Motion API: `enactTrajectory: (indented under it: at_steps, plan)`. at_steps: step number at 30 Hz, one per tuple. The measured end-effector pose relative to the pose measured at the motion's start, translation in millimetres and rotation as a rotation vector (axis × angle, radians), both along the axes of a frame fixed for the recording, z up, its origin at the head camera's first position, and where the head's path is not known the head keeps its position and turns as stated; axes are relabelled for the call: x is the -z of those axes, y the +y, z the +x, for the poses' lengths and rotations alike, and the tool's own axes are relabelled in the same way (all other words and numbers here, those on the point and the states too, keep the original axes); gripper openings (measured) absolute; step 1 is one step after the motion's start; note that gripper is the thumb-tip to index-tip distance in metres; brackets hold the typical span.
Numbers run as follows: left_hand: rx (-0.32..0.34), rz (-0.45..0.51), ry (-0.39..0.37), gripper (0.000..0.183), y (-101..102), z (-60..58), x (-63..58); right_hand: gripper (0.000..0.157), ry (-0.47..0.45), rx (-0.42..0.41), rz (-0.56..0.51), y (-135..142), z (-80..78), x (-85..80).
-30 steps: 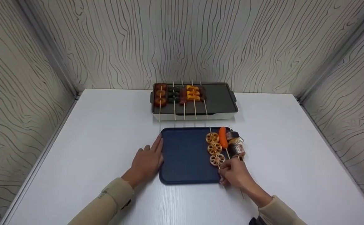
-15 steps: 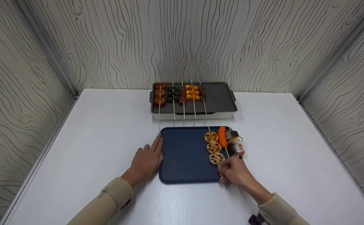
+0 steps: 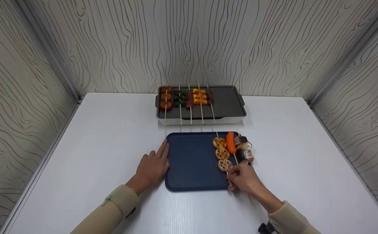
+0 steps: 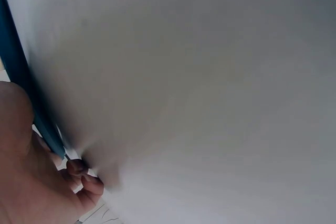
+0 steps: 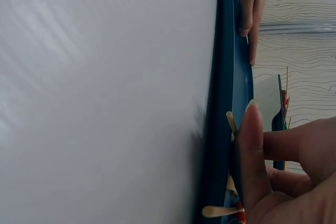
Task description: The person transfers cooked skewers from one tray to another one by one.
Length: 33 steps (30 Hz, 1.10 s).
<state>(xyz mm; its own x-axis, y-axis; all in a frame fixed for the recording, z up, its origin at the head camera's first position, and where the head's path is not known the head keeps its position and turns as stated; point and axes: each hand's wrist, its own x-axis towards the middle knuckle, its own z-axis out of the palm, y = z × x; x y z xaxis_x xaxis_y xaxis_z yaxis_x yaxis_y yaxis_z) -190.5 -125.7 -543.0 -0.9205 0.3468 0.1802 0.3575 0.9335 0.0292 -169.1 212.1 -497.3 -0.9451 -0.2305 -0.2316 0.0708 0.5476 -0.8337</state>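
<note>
A navy blue tray point(image 3: 192, 162) lies on the white table. My left hand point(image 3: 152, 167) rests against its left rim, fingers stretched along the edge. At the tray's right side, my right hand point(image 3: 243, 177) pinches the bare stick of a lotus root skewer point(image 3: 222, 153) between thumb and fingers; three holed slices run up from the grip. Right of it lie a skewer with an orange sausage-like piece point(image 3: 231, 143) and a fish-chunk skewer point(image 3: 245, 154) overhanging the tray's right rim. In the right wrist view, a stick end point(image 5: 231, 121) shows beside the thumb over the tray rim.
Behind the tray stands a dark grill plate point(image 3: 229, 102) on a pale base. Several skewers lie side by side on its left and middle, including yellow pieces point(image 3: 200, 96) and round brown pieces point(image 3: 166, 97). Patterned panels point(image 3: 189, 42) enclose the table's back and sides.
The lotus root slices have turned slightly and now look more tilted. Both hands stay almost where they were.
</note>
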Motion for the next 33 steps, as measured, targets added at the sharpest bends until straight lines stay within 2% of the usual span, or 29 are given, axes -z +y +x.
enactTrajectory:
  at_steps: [7,13,19,25,33]
  plan:
    - [0.007,0.004,-0.007,0.056,-0.6,1.0,-1.9,0.01,0.023,-0.037,0.054,4.6,0.5,-3.7]
    - [0.005,-0.001,-0.031,0.057,-1.0,1.2,-1.8,0.016,0.084,-0.076,0.07,13.9,1.5,-18.1]
    - [0.0,-0.008,-0.042,0.058,-0.4,1.0,-2.9,0.018,0.142,-0.086,0.129,28.7,-3.7,-46.0]
    - [-0.007,-0.007,-0.05,0.058,0.2,0.9,-4.1,0.022,0.21,-0.054,0.211,46.6,-15.2,-78.4]
    - [-0.005,0.013,-0.049,0.057,0.4,-0.3,-3.1,0.033,0.318,-0.043,0.296,66.5,-49.1,-120.9]
